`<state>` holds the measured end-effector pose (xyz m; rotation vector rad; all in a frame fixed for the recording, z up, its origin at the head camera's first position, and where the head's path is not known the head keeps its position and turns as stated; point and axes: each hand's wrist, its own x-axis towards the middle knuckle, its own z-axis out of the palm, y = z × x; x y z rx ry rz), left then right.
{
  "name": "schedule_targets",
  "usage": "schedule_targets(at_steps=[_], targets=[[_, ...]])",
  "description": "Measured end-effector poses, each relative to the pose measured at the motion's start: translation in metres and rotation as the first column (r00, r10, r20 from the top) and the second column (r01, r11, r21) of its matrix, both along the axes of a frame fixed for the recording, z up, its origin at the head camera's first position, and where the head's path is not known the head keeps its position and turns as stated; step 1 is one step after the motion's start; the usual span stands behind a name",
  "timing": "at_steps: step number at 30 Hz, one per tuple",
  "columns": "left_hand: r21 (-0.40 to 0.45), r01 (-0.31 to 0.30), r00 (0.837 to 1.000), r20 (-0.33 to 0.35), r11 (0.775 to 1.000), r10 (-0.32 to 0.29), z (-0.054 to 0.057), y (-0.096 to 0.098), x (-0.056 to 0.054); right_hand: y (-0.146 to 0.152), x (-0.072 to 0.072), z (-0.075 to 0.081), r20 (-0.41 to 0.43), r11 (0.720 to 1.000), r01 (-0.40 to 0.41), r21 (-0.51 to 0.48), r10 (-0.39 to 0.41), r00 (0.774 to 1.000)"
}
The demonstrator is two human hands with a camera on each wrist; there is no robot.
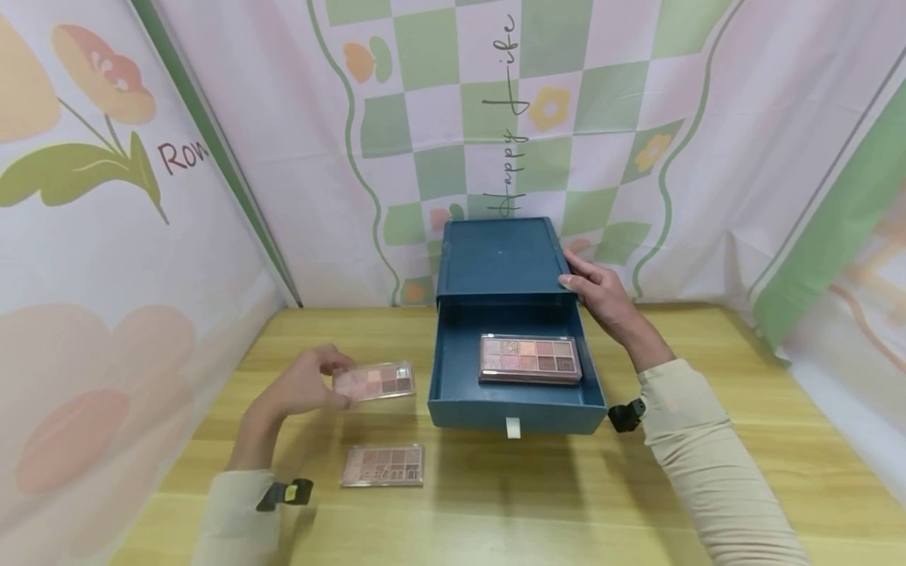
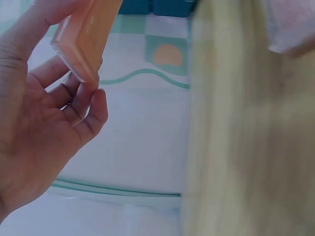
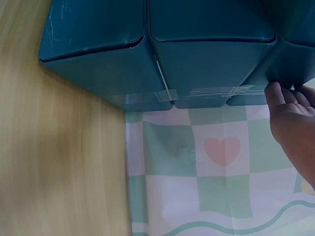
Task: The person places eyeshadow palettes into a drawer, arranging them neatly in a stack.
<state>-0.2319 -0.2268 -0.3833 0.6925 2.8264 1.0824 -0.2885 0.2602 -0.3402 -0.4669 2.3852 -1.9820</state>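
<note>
My left hand [image 1: 306, 383] pinches a clear-lidded eyeshadow palette [image 1: 385, 380] between thumb and fingers, above the table left of the drawer. In the left wrist view that palette [image 2: 87, 39] shows its orange-pink side, tilted. Another eyeshadow palette [image 1: 383, 465] lies flat on the table nearer me. The blue drawer [image 1: 515, 415] of a blue storage box [image 1: 502, 255] is pulled out, with an eyeshadow palette [image 1: 531, 360] inside at the right. My right hand [image 1: 602, 295] rests against the box's upper right side, fingers fairly straight. The right wrist view shows its fingertips touching the box wall [image 3: 211, 64].
The storage box is several stacked sections, with clear tape [image 3: 206, 92] across them. It stands on a wooden table [image 1: 510, 511] near the back. A patterned curtain [image 1: 488, 110] hangs behind, another at each side. A white pull tab [image 1: 513, 428] hangs from the drawer front.
</note>
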Motion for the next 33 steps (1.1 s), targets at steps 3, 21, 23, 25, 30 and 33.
schedule_targets(at_steps=[3, 21, 23, 25, 30, 33], targets=[[0.027, 0.013, 1.0, -0.022, 1.0, -0.012, 0.011, -0.001, 0.001, 0.0, 0.0, 0.001, 0.0, 1.0, 0.003, -0.006, -0.003, 1.0], [0.198, 0.117, 0.961, -0.27, 0.973, -0.06, 0.062, -0.001, 0.006, 0.0, 0.0, 0.001, 0.004, 1.0, 0.012, -0.008, -0.012, 1.0], [0.194, 0.127, 0.956, -0.284, 0.973, -0.068, 0.068, 0.003, 0.007, 0.0, 0.0, 0.001, 0.002, 1.0, 0.012, -0.009, -0.012, 1.0], [0.194, 0.137, 0.954, -0.291, 0.972, -0.076, 0.075, 0.008, 0.008, 0.0, 0.0, 0.001, 0.002, 1.0, 0.009, -0.01, -0.009, 1.0], [0.162, 0.153, 0.95, -0.297, 0.975, -0.1, 0.09, 0.021, 0.008, -0.001, 0.0, 0.001, 0.005, 1.0, 0.007, -0.01, -0.006, 1.0], [0.144, 0.168, 0.951, -0.285, 0.975, -0.121, 0.098, 0.031, 0.008, -0.002, 0.0, 0.002, 0.013, 1.0, 0.006, -0.008, -0.006, 1.0]])
